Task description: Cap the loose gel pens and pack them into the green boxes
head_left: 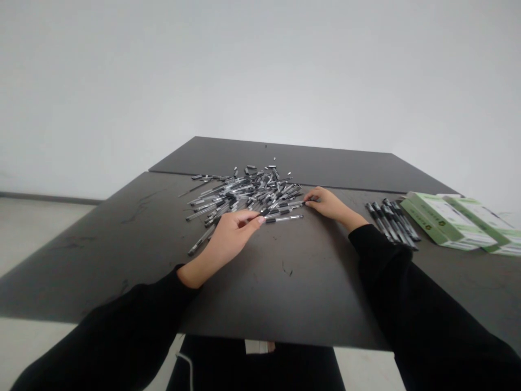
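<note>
Two green-and-white cardboard boxes (448, 222) lie at the right of the frame on a dark matte tabletop (285, 282), their contents hidden from view. Just to their left sits a loose, roughly parallel bunch of black-and-clear pens (391, 221). At center, a heap of matching black-and-clear pens (248, 194) sprawls across the table. A person in black sleeves reaches in with both arms, palms down. The left hand (228, 239) lies at the heap's near edge, fingers curled, though whether it grasps a pen cannot be told. The right hand (329, 206) comes in from the other side, its fingertips apparently pinching the end of a single pen (287, 204).
</note>
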A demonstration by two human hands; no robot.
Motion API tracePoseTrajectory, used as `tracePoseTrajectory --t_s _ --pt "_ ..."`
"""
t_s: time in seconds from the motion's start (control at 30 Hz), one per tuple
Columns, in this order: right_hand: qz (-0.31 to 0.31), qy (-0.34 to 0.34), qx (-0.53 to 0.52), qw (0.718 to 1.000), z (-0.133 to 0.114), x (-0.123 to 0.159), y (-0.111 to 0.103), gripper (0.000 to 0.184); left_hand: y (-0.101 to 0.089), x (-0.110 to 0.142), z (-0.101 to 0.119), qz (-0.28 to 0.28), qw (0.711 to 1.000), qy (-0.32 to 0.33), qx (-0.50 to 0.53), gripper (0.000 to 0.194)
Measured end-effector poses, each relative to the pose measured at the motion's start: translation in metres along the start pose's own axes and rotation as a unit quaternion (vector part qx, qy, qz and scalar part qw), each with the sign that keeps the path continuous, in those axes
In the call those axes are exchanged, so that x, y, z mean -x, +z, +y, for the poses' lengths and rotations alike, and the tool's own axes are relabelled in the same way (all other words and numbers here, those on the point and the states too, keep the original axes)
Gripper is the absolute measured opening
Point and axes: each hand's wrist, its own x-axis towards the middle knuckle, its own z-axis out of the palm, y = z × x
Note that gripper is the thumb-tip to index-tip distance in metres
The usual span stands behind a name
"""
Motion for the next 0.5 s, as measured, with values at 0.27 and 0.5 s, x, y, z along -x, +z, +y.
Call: tracePoseTrajectory --t_s 0.27,0.5 --pt "-0.023 0.018 -0.081 0.996 -0.003 0.012 -0.004 0.016 -0.001 0.001 0.002 -0.013 1.000 0.020 0.015 0.029" --pt "0.074 0.005 -0.040 0.996 0.012 -0.021 0.011 0.041 0.000 0.002 0.005 -0.027 1.000 0.003 0.005 0.029"
